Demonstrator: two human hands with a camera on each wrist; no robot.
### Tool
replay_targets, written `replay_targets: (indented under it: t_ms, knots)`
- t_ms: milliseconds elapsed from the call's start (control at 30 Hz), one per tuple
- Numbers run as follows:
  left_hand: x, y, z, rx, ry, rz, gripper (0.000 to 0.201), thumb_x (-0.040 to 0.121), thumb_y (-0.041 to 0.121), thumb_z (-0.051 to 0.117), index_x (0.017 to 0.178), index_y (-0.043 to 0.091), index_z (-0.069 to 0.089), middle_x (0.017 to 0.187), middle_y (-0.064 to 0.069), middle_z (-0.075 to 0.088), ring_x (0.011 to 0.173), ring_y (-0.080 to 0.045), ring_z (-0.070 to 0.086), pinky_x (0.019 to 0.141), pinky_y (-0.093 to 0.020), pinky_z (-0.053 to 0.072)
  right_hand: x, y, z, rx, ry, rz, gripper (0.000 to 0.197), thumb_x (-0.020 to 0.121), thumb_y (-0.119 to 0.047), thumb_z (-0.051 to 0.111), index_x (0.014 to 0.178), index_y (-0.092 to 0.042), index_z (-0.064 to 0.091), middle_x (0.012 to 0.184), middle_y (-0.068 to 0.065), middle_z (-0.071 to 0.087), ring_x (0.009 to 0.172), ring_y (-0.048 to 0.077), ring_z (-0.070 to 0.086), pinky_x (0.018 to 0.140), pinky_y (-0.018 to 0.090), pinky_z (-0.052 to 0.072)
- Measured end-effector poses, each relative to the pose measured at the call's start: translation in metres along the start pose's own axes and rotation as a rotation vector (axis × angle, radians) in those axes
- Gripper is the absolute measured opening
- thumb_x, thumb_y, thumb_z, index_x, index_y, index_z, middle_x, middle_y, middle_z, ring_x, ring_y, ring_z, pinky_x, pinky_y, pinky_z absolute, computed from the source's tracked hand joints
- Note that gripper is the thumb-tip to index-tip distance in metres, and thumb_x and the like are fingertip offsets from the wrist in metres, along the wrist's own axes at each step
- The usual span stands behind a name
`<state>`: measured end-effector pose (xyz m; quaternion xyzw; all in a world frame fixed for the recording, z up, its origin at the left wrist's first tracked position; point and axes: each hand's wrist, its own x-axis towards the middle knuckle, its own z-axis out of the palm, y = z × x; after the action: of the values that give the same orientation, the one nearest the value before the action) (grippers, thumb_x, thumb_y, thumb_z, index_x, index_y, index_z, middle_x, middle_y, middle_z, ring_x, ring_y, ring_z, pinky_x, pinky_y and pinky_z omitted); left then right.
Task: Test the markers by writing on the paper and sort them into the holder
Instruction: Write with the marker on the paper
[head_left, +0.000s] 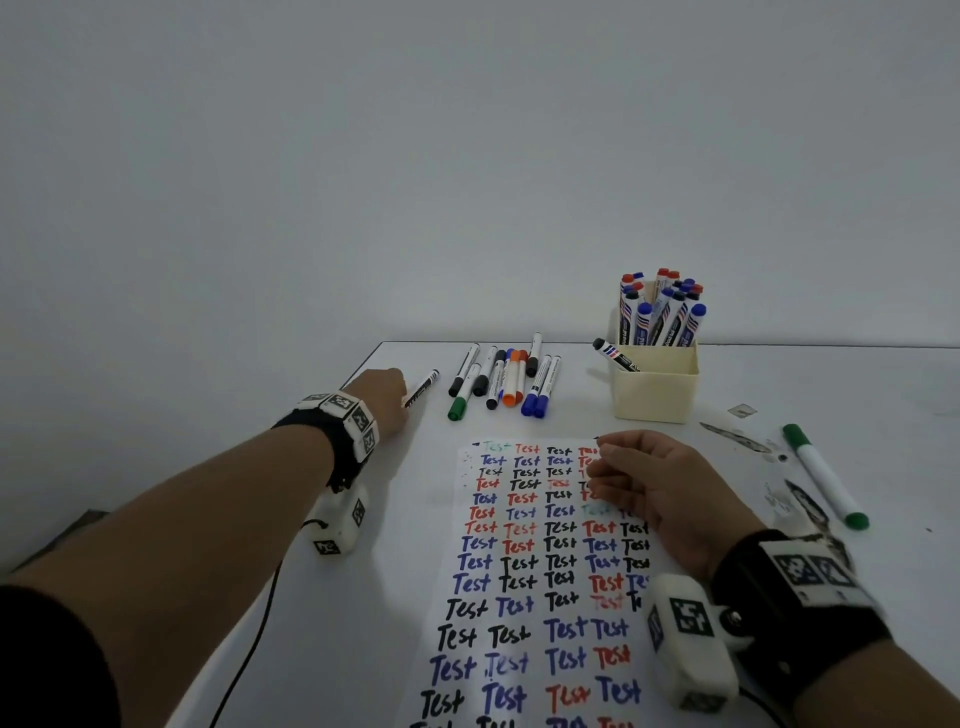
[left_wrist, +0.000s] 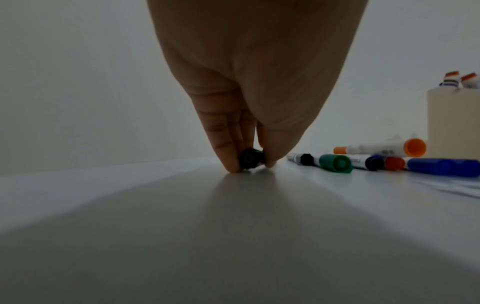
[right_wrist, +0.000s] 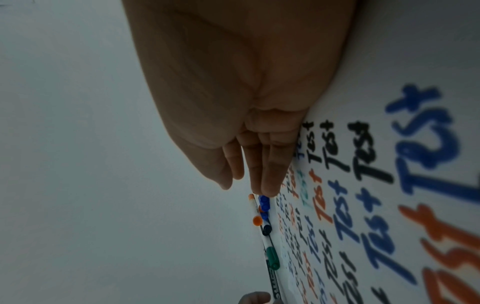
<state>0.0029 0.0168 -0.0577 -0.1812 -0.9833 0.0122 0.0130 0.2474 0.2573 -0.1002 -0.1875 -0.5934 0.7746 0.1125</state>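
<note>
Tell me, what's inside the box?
The box holds many capped markers standing up: blue, red and black caps. One black marker leans over its rim. Its bottom is hidden.

Dim, grey light; soft wrist views, wide-angle bending at edges.

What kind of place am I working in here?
Probably a plain desk set up for marker testing: a white table against a bare wall, paper covered in "Test", and a holder full of markers.

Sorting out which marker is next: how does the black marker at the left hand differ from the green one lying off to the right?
The black marker is pinched by the left hand near the pile; the green marker lies untouched, apart, right of the paper. Caps differ: black versus green. Both lie flat on the table, white-barrelled.
</note>
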Motion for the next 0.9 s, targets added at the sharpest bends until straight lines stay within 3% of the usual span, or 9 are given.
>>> replay_targets:
  t_ms: [167, 333, 400, 500, 567, 633, 733, 833, 900]
  knots:
    - [-0.018, -0.003, -0.007, -0.120, 0.096, 0.108, 0.035, 0.102, 0.028, 0.049, 0.134, 0.016, 0.057, 0.126, -0.005, 0.063, 0.120, -0.024, 0.055, 0.098, -0.031, 0.042, 0.001, 0.001, -0.001, 0.029, -0.008, -0.007, 0.017, 0.098, -0.009, 0.064, 0.114, -0.002, 0.066, 0.099, 0.021, 0.074, 0.086, 0.027, 0.070, 0.077, 0.033, 0.061]
    - [-0.055, 0.027, -0.021, -0.273, 0.127, 0.405, 0.018, 0.103, 0.021, 0.045, 0.112, 0.020, 0.061, 0.098, 0.001, 0.056, 0.084, -0.016, 0.055, 0.076, -0.030, 0.043, 0.001, 0.001, -0.001, 0.041, -0.027, -0.042, 0.030, 0.096, -0.017, 0.069, 0.125, -0.011, 0.063, 0.104, 0.021, 0.074, 0.086, 0.026, 0.070, 0.080, 0.035, 0.061]
    - [-0.072, 0.046, -0.024, -0.327, 0.075, 0.478, 0.015, 0.104, 0.022, 0.044, 0.112, 0.021, 0.057, 0.090, 0.006, 0.053, 0.077, -0.011, 0.051, 0.070, -0.028, 0.039, -0.001, 0.000, -0.001, 0.060, -0.046, -0.063, 0.037, 0.094, -0.022, 0.072, 0.129, -0.017, 0.060, 0.100, 0.018, 0.075, 0.082, 0.025, 0.068, 0.077, 0.034, 0.060]
    - [-0.093, 0.076, -0.024, -0.390, -0.006, 0.554, 0.017, 0.107, 0.027, 0.040, 0.113, 0.020, 0.053, 0.083, 0.003, 0.057, 0.066, -0.009, 0.048, 0.061, -0.026, 0.038, -0.005, -0.002, 0.000, 0.083, -0.072, -0.090, 0.053, 0.083, -0.038, 0.076, 0.131, -0.020, 0.060, 0.095, 0.014, 0.073, 0.075, 0.023, 0.063, 0.070, 0.033, 0.055]
    - [-0.103, 0.094, -0.024, -0.359, -0.016, 0.623, 0.022, 0.108, 0.033, 0.038, 0.102, 0.019, 0.053, 0.081, 0.002, 0.056, 0.067, -0.010, 0.047, 0.062, -0.027, 0.037, -0.007, -0.003, 0.000, 0.093, -0.075, -0.099, 0.052, 0.079, -0.045, 0.074, 0.122, -0.017, 0.063, 0.090, 0.012, 0.071, 0.069, 0.021, 0.060, 0.064, 0.032, 0.049]
    - [-0.109, 0.110, -0.024, -0.310, -0.043, 0.639, 0.025, 0.107, 0.037, 0.038, 0.094, 0.020, 0.051, 0.082, 0.002, 0.054, 0.071, -0.011, 0.048, 0.063, -0.027, 0.037, -0.008, -0.004, -0.001, 0.109, -0.073, -0.114, 0.040, 0.085, -0.044, 0.070, 0.113, -0.015, 0.067, 0.087, 0.011, 0.069, 0.065, 0.019, 0.055, 0.060, 0.033, 0.042]
    - [-0.110, 0.124, -0.022, -0.236, -0.075, 0.603, 0.024, 0.107, 0.039, 0.038, 0.093, 0.022, 0.049, 0.083, -0.002, 0.058, 0.073, -0.018, 0.055, 0.062, -0.031, 0.040, -0.008, -0.001, -0.003, 0.124, -0.084, -0.156, 0.038, 0.089, -0.041, 0.067, 0.119, -0.018, 0.072, 0.084, 0.009, 0.067, 0.062, 0.018, 0.051, 0.057, 0.032, 0.036]
    - [-0.110, 0.129, -0.019, -0.204, -0.077, 0.599, 0.028, 0.107, 0.043, 0.034, 0.091, 0.023, 0.045, 0.078, -0.002, 0.056, 0.068, -0.019, 0.054, 0.060, -0.031, 0.042, -0.005, -0.001, -0.005, 0.141, -0.053, -0.168, 0.044, 0.085, -0.040, 0.069, 0.114, -0.007, 0.070, 0.081, 0.008, 0.067, 0.059, 0.017, 0.049, 0.056, 0.029, 0.037]
    - [-0.111, 0.130, -0.018, -0.200, -0.074, 0.616, 0.028, 0.106, 0.046, 0.032, 0.093, 0.025, 0.045, 0.078, -0.001, 0.056, 0.070, -0.019, 0.055, 0.064, -0.033, 0.044, -0.005, -0.001, -0.006, 0.158, -0.043, -0.162, 0.031, 0.094, -0.032, 0.066, 0.110, -0.006, 0.069, 0.080, 0.008, 0.067, 0.056, 0.017, 0.049, 0.052, 0.027, 0.038]
